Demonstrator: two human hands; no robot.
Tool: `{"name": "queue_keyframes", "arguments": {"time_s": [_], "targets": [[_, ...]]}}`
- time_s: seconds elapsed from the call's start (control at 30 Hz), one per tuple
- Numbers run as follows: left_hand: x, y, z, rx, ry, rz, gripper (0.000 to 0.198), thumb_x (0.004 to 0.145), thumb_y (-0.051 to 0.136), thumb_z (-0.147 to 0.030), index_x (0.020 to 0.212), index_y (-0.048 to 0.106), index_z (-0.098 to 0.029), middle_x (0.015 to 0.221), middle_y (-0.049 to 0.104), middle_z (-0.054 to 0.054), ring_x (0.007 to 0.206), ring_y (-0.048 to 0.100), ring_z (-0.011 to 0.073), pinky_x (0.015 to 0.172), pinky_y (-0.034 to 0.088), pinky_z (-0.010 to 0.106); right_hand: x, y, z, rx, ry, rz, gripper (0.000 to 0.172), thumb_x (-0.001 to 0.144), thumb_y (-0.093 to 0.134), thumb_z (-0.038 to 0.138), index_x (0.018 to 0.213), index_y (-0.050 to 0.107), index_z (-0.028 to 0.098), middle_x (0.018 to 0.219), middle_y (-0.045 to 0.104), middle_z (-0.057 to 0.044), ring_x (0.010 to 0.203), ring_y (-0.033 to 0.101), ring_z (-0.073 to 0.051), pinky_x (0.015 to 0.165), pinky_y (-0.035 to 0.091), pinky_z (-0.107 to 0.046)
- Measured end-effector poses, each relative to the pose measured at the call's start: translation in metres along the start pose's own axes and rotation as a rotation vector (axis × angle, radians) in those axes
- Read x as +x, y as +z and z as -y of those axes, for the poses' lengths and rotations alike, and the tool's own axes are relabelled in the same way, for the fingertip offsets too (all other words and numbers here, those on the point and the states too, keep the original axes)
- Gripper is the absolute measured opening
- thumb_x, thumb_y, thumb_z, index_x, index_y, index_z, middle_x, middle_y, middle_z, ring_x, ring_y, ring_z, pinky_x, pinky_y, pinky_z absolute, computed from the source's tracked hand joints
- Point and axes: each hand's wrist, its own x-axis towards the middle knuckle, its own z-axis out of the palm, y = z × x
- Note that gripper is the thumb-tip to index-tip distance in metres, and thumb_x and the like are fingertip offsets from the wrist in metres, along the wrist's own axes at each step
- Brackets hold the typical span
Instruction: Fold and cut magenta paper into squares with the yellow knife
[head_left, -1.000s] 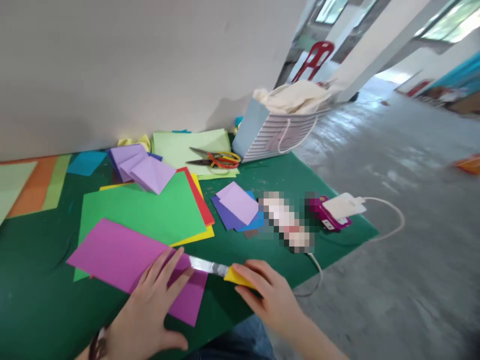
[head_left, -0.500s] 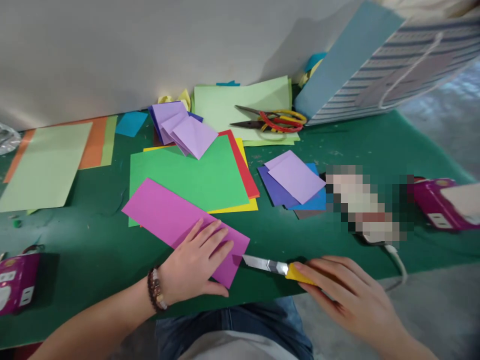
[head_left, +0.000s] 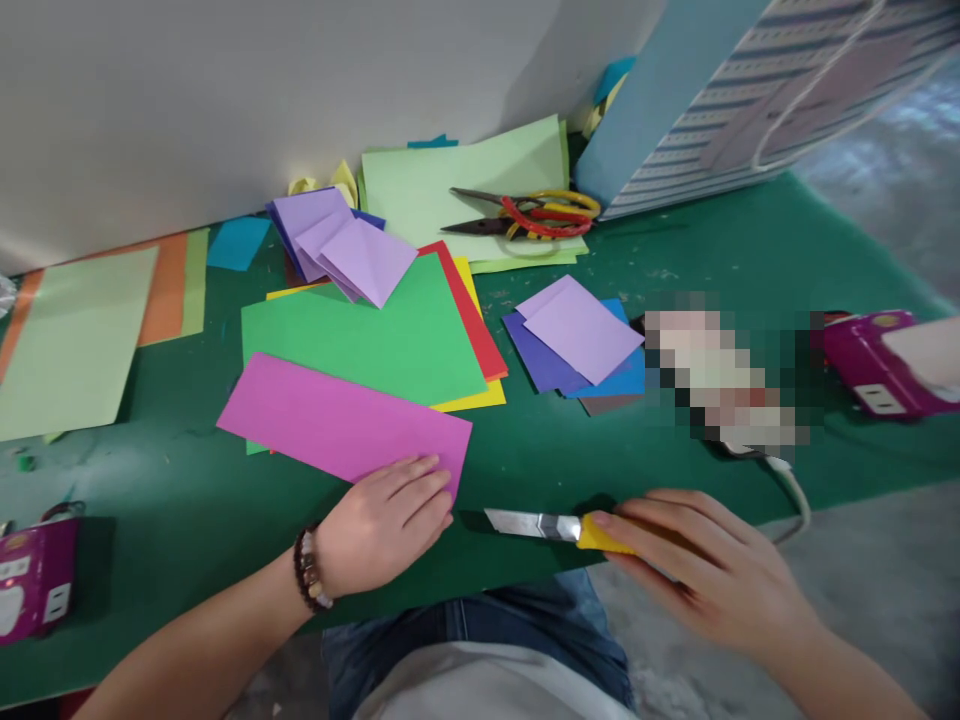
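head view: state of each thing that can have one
Yellow-handled metal cutter knife, blade out, held in right hand
Magenta rectangular paper, lying flat, left hand on it
Red-and-yellow-handled metal scissors, blades apart, on pale green paper sheets
Blue striped paper bag, standing, top out of frame
Purple plastic socket box at left, red light lit

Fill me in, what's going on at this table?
Someone is working with coloured paper on a green table. Their left hand lies on the near right end of a magenta sheet, which partly overlaps a green sheet. Their right hand grips a yellow-handled cutter, its blade out and pointing toward the left hand, but clear of the magenta sheet. Scissors lie on pale green paper farther back.
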Motion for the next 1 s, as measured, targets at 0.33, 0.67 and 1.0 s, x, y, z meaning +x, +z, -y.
{"name": "queue_keyframes", "arguments": {"time_s": [0.33, 0.67, 1.0], "targets": [[0.002, -0.013, -0.011, -0.042, -0.017, -0.195, 0.013, 0.089, 0.054, -0.008, 0.097, 0.064, -0.011, 0.093, 0.075, 0.009, 0.087, 0.071, 0.0139, 0.078, 0.059, 0.022, 0.024, 0.011, 0.012, -0.055, -0.076, 0.002, 0.029, 0.084, 0.065, 0.018, 0.111, 0.066, 0.026, 0.092, 0.067, -0.004, 0.085, 0.061, -0.018, 0.078, 0.053, -0.033], [0.007, -0.004, -0.011, 0.010, -0.181, 0.149, 0.043, 0.092, 0.056, -0.034, 0.130, 0.055, -0.014, 0.137, 0.057, 0.013, 0.134, 0.044, 0.0333, 0.111, 0.037, 0.055, 0.027, 0.011, 0.008, -0.099, -0.011, 0.100, 0.027, 0.088, 0.060, 0.020, 0.113, 0.065, 0.028, 0.090, 0.064, -0.004, 0.085, 0.059, -0.017, 0.077, 0.051, -0.033], [0.006, 0.007, -0.007, 0.030, -0.237, 0.396, 0.060, 0.095, 0.046, -0.050, 0.149, 0.034, -0.026, 0.157, 0.030, -0.002, 0.146, 0.018, 0.0340, 0.117, 0.003, 0.062, 0.024, 0.009, 0.001, -0.134, 0.026, 0.132, 0.026, 0.089, 0.060, 0.024, 0.115, 0.061, 0.023, 0.093, 0.061, -0.005, 0.086, 0.057, -0.018, 0.077, 0.051, -0.033]]}}
